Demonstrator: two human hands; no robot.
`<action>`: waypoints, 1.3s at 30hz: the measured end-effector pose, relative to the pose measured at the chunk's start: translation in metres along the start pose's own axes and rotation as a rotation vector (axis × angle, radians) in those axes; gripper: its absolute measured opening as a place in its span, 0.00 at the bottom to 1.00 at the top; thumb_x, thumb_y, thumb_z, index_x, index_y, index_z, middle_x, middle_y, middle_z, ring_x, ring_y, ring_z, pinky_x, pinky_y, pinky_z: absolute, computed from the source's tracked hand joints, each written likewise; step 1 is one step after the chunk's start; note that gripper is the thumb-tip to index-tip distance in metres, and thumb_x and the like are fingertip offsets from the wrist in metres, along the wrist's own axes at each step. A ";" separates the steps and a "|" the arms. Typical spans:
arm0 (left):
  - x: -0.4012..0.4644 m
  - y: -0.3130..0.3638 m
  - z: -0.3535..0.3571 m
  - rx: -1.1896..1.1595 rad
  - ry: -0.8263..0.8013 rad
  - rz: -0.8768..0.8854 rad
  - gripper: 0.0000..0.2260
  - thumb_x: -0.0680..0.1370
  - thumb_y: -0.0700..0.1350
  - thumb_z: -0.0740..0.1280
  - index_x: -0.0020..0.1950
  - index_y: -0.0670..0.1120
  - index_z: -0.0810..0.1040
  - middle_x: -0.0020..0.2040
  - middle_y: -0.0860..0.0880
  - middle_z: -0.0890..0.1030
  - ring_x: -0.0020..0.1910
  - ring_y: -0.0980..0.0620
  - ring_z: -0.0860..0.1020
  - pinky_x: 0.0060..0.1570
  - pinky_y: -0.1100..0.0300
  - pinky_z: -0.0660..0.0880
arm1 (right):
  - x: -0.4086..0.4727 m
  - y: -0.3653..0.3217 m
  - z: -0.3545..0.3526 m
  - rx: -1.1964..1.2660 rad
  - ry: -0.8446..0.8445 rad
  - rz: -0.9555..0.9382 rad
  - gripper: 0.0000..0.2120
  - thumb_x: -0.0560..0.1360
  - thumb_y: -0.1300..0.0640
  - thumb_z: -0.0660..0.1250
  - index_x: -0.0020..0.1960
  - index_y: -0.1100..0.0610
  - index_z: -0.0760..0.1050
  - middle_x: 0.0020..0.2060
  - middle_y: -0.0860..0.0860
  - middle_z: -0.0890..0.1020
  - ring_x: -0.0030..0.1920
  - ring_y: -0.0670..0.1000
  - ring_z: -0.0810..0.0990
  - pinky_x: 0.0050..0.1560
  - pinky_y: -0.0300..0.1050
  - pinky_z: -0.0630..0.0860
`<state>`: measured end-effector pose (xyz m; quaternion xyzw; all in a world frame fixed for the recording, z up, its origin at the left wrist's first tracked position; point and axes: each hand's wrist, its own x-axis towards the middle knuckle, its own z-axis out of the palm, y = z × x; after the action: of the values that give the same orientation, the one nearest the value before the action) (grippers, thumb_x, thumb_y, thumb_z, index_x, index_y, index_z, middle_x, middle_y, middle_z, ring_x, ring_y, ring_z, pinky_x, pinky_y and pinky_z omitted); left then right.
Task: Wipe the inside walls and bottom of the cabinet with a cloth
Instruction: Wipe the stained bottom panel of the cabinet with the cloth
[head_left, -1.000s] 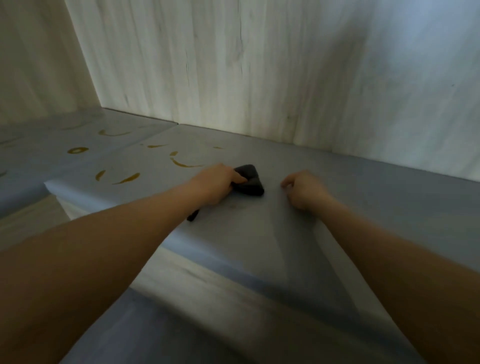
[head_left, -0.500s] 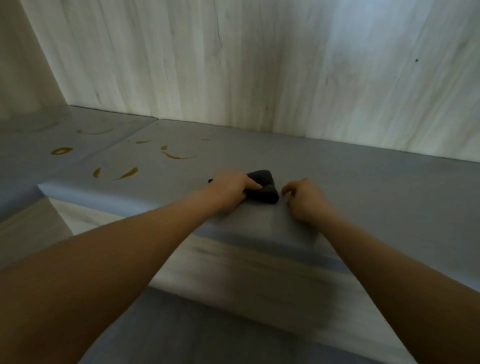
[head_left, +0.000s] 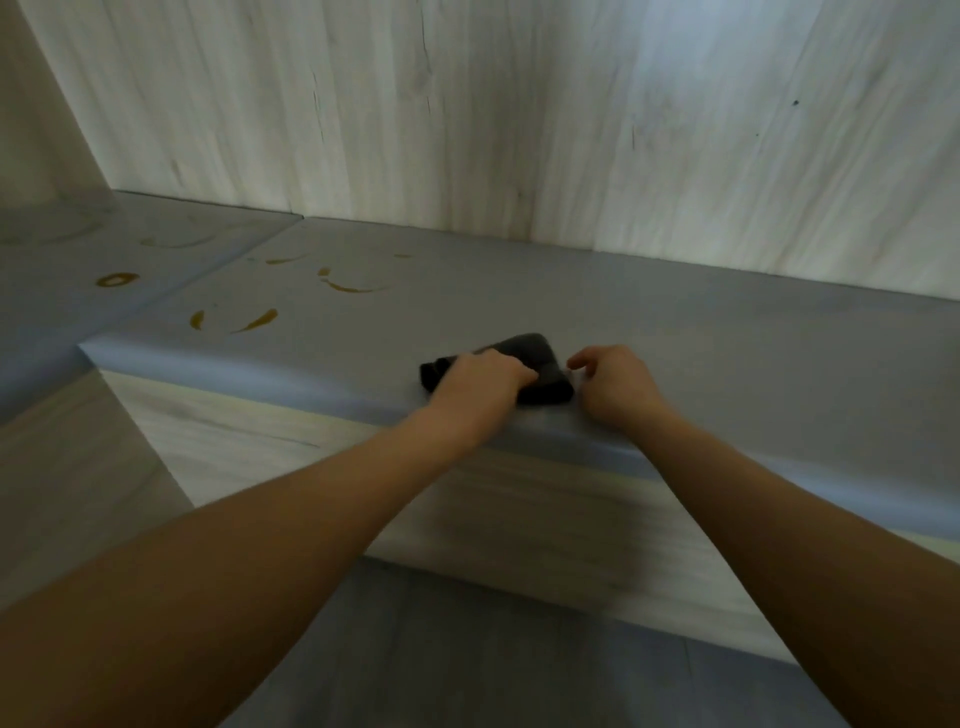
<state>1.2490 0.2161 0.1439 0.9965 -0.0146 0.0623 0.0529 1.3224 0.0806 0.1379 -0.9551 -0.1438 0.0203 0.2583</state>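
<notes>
Several brownish smears (head_left: 257, 321) mark the left part of the grey shelf (head_left: 727, 353), some curved like streaks and one ring-shaped near the far left. They lie well apart from the hands. At the far left a pale side wall (head_left: 36, 119) meets the shelf, and a seam runs across the grey surface from the back corner toward the front edge. Behind the shelf stands the back wall (head_left: 519, 114), light wood grain with a few thin dark lines and a small dark speck toward the right.

Near the middle of the shelf, just behind its rounded front edge, lies the cloth (head_left: 540, 364), dark and bunched. The left hand (head_left: 480, 384) rests on top of it with fingers curled over its near side, gripping it against the shelf; a bit of cloth sticks out to the left of the knuckles and more shows to the right. Just beside the cloth on the right sits the right hand (head_left: 613, 384), its fingers loosely curled. Its fingertips come close to the cloth's right end, but whether they touch it cannot be told, and nothing is seen held in it.

Below the shelf's edge a pale wooden front panel (head_left: 291, 441) drops to a lower grey floor (head_left: 467, 649). Both bare forearms reach in from the bottom corners.
</notes>
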 end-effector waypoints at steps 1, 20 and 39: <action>-0.008 0.006 0.003 -0.007 0.027 0.086 0.17 0.82 0.42 0.55 0.68 0.52 0.73 0.68 0.49 0.74 0.64 0.47 0.73 0.63 0.52 0.68 | -0.002 -0.001 -0.001 0.009 0.009 0.016 0.16 0.76 0.65 0.60 0.62 0.58 0.77 0.58 0.61 0.77 0.59 0.61 0.75 0.62 0.55 0.72; -0.016 0.025 0.005 -0.165 0.027 -0.022 0.15 0.80 0.40 0.57 0.67 0.44 0.70 0.63 0.43 0.75 0.59 0.44 0.74 0.52 0.54 0.70 | -0.036 -0.011 -0.010 0.176 0.243 0.085 0.19 0.73 0.71 0.61 0.61 0.59 0.73 0.60 0.58 0.74 0.58 0.56 0.75 0.55 0.46 0.72; -0.031 -0.080 -0.001 -0.081 -0.027 -0.194 0.15 0.82 0.45 0.55 0.68 0.47 0.72 0.65 0.44 0.72 0.62 0.43 0.72 0.60 0.52 0.69 | -0.028 -0.013 0.007 -0.314 -0.028 -0.019 0.25 0.77 0.49 0.58 0.71 0.58 0.63 0.71 0.59 0.64 0.70 0.60 0.62 0.70 0.56 0.57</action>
<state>1.2209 0.2968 0.1328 0.9911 0.0789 0.0427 0.0987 1.2914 0.0866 0.1378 -0.9819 -0.1581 0.0085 0.1037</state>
